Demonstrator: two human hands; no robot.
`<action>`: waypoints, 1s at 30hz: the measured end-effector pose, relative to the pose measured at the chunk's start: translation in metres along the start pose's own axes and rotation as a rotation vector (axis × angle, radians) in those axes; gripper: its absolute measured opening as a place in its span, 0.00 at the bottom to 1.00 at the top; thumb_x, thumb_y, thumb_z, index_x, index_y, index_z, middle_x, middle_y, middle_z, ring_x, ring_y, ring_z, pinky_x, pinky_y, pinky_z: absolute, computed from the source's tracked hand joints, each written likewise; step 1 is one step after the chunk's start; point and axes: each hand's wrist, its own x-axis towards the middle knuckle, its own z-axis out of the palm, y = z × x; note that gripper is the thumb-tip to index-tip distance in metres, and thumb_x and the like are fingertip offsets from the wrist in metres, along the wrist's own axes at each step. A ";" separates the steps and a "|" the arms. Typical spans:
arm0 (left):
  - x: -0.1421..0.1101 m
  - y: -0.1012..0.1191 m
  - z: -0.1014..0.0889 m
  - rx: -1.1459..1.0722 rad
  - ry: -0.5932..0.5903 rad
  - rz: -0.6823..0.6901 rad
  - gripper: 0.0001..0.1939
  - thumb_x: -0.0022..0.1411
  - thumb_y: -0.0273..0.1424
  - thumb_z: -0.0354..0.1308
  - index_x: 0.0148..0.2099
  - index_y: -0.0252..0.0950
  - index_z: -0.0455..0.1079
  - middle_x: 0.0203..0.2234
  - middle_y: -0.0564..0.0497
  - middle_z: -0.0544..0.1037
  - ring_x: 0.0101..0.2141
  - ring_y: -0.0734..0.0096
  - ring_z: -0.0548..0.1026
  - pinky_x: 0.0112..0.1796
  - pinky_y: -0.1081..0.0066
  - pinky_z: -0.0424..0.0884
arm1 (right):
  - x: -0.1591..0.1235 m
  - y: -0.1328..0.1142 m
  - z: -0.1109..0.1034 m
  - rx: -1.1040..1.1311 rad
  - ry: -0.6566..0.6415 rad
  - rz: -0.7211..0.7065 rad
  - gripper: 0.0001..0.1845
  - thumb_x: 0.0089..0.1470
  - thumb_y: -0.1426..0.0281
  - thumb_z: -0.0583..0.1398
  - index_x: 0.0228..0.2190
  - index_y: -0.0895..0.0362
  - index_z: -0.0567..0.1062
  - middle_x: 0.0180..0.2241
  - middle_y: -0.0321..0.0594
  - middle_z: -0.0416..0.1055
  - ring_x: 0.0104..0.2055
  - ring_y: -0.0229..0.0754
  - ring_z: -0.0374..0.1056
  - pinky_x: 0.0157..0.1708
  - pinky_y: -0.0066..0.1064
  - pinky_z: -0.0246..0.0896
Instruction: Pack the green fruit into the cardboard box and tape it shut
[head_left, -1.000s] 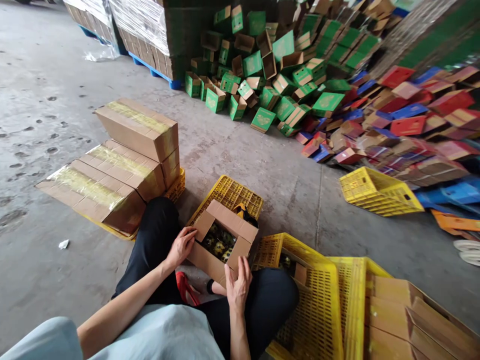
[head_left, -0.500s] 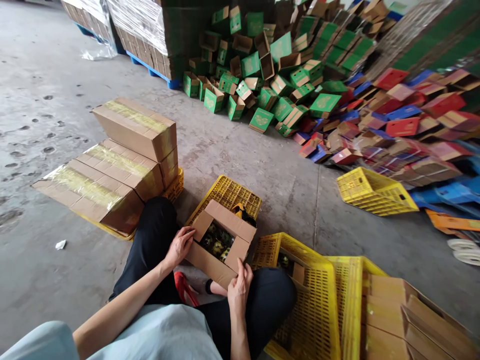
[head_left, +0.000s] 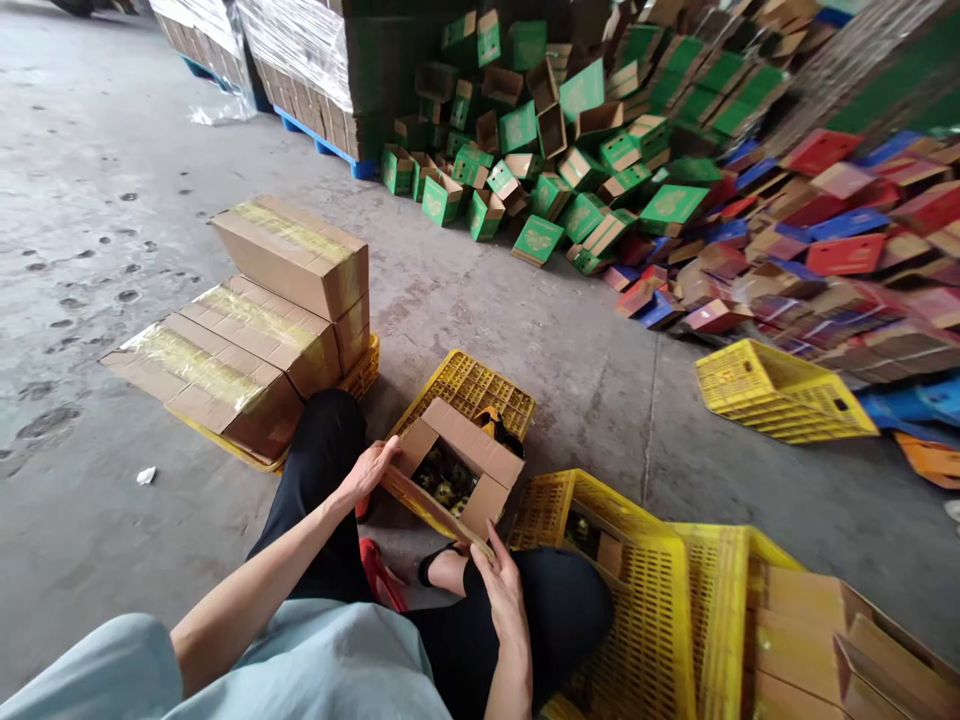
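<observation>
An open cardboard box [head_left: 476,435] rests at a tilt on an upturned yellow crate [head_left: 480,378] in front of my knees. Dark and yellowish-green round items [head_left: 444,482] show inside it, too small to name. Its far and side flaps lie folded outward or flat, while the near flap [head_left: 424,505] stands partly raised. My left hand [head_left: 373,470] grips that flap at its left end, fingers together. At the flap's right end, my right hand [head_left: 501,585] holds the edge between thumb and fingers. Behind the box, on the crate, lies a black and yellow object [head_left: 499,430], partly hidden.
Taped cartons [head_left: 255,340] are stacked on a crate at left. Yellow crates [head_left: 660,590] stand by my right knee, one with folded cardboard [head_left: 802,640]. Another yellow crate [head_left: 780,390] sits farther right. Green boxes [head_left: 536,240] and red and blue boxes [head_left: 844,255] lie heaped behind.
The near flap of the box has been lifted from lying outward to partly upright. My left hand has moved up to the flap's corner. The whole view has shifted slightly.
</observation>
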 end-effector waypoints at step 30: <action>0.015 -0.040 0.021 -0.229 0.135 0.101 0.22 0.59 0.42 0.66 0.51 0.35 0.78 0.43 0.42 0.83 0.44 0.55 0.81 0.48 0.59 0.75 | 0.075 -0.007 0.021 0.024 0.261 0.017 0.64 0.47 0.42 0.66 0.75 0.52 0.49 0.75 0.48 0.52 0.75 0.55 0.53 0.69 0.45 0.57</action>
